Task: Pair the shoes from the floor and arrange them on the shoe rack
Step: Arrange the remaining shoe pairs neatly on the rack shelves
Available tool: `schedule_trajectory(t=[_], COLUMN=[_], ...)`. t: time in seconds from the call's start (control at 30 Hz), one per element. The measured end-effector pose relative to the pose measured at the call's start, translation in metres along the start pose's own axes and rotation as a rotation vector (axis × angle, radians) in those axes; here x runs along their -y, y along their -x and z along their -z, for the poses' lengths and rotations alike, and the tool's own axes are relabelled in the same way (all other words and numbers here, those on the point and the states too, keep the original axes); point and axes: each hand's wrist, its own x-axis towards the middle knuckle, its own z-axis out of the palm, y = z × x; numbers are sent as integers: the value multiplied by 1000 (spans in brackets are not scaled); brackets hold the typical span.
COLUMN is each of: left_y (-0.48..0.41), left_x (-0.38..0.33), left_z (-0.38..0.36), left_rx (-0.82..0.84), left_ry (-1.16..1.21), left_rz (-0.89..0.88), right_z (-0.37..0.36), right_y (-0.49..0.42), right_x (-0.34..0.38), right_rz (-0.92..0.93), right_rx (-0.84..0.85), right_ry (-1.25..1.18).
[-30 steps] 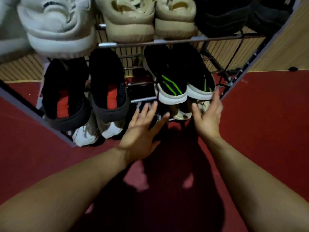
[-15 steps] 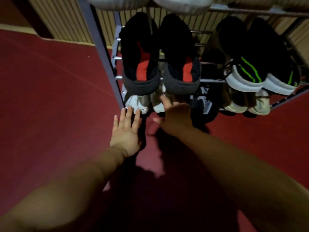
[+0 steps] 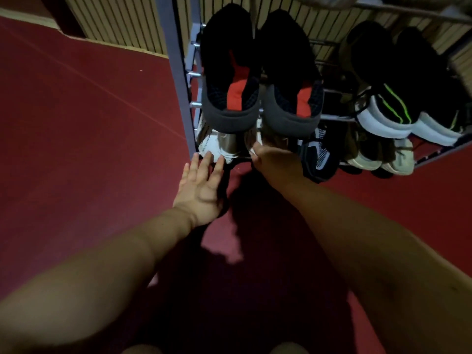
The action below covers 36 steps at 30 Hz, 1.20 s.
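Our left hand point(image 3: 201, 185), fingers straight and spread, touches the heel of the left white shoe point(image 3: 215, 148) at the frame centre. Our right hand point(image 3: 277, 163) reaches the right white shoe point(image 3: 255, 140), but its fingers are hidden and we cannot tell its grip. Both shoes point away from us, on the lowest shelf of the shoe rack point(image 3: 176, 72).

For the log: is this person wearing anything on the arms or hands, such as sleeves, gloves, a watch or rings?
Nothing shows. Both forearms are bare to the frame's lower edge, no sleeve or cuff. The left hand has no glove, ring or watch. The right hand is ungloved with a bare wrist; its fingers are mostly hidden, so rings there cannot be ruled out.
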Motion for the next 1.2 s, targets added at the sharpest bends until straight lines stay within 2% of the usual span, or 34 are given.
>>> schedule_trajectory(t=[0.07, 0.17, 0.27, 0.33, 0.4, 0.53, 0.67, 0.8, 0.93, 1.03, 1.2], left_y=[-3, -8, -11, -11, -11, -9, -5, 1, 5, 6, 5], left_x=[-4, -15, -26, -31, -34, -35, -26, -11, 3, 8, 1], left_z=[-1, -6, -11, -15, -20, -22, -20, -18, -17, -16, -17], left_rx=[-21, -49, -48, -44, -51, -54, -95, -125, -188, -202, -202], left_ry=[16, 48, 87, 85, 82, 77, 74, 49, 78, 148, 253], left_rz=[-16, -58, -70, -67, -65, -59, -52, 3, -1, -19, 31], right_z=[6, 8, -7, -14, -13, -5, -2, 3, 2, -1, -10], right_y=[15, 51, 83, 98, 105, 96, 66, 35, 36, 59, 100], right_x=[-14, -43, -79, -88, -79, -48, -36, -26, -29, -41, -60], right_rz=[112, 315, 499, 441, 238, -107, -179, -288, -295, -217, -56], right_rx=[-81, -84, -208, -114, -7, 56, 37, 125, 87, 21, 26], right_ry=[34, -45, 46, 17, -18, -58, 13, -115, -112, -147, -187])
